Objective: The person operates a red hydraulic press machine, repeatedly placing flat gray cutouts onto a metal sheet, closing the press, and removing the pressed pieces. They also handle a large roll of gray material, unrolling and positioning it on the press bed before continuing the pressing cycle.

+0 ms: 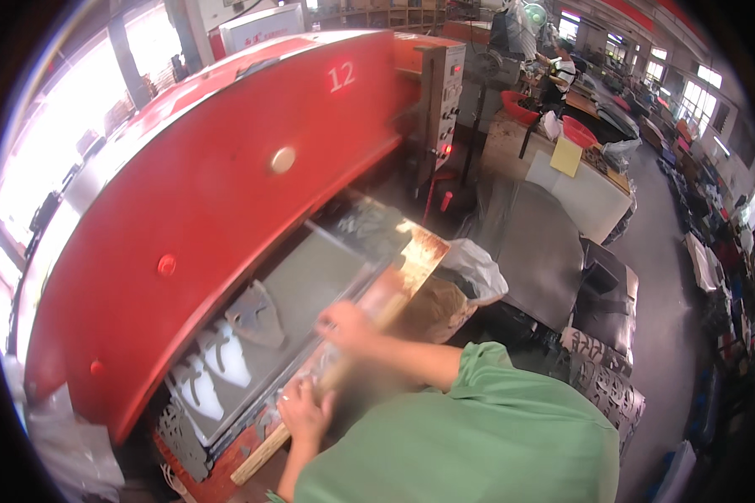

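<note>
My left hand (304, 411) rests at the near edge of the press bed, next to a long wooden strip (262, 453), with its fingers apart. Farther right, my right hand (346, 325) is over the bed's front edge, its fingers curled in; anything inside them is hidden, and the hand is slightly blurred. Beyond both hands lies a flat grey sheet (310, 272). On its left part sit a grey curved piece (257, 317) and white pieces with dark cut-out shapes (225, 356).
A large red press beam (226, 159) arches over the bed. A control box (445, 109) with lit buttons stands at its right end. Right of the bed are a white plastic bag (478, 272) and a dark sheet (533, 251). Another person (559, 75) stands at a far table.
</note>
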Motion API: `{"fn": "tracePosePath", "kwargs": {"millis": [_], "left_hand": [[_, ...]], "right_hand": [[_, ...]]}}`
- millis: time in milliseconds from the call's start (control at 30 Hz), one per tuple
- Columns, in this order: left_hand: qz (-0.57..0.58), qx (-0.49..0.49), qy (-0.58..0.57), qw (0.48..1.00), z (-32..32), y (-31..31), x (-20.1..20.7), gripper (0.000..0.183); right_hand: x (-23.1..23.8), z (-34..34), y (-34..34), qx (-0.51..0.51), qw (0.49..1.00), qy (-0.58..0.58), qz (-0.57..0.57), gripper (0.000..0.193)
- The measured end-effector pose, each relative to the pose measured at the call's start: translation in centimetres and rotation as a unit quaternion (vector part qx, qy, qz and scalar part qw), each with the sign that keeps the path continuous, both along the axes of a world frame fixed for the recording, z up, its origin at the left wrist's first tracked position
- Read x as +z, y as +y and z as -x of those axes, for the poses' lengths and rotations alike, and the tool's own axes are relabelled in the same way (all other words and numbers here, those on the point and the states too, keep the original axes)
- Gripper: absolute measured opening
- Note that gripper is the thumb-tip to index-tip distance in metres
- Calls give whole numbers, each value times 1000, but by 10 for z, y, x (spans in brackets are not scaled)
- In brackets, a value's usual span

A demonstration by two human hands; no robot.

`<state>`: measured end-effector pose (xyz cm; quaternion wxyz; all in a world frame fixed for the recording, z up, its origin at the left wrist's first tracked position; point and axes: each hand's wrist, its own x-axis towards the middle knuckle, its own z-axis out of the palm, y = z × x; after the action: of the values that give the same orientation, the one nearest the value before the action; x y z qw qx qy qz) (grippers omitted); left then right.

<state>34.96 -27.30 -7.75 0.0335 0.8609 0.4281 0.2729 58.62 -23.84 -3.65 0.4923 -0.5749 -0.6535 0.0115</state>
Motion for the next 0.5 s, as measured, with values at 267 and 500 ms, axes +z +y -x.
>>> {"fn": "tracePosePath", "kwargs": {"millis": [267, 500], "left_hand": [[-48, 125, 101, 986, -56, 51, -23, 56], [-18, 169, 102, 980, -62, 83, -28, 52]], "right_hand": [[82, -467, 157, -378, 911, 143, -85, 30], [111, -639, 235, -448, 875, 185, 23, 64]]}}
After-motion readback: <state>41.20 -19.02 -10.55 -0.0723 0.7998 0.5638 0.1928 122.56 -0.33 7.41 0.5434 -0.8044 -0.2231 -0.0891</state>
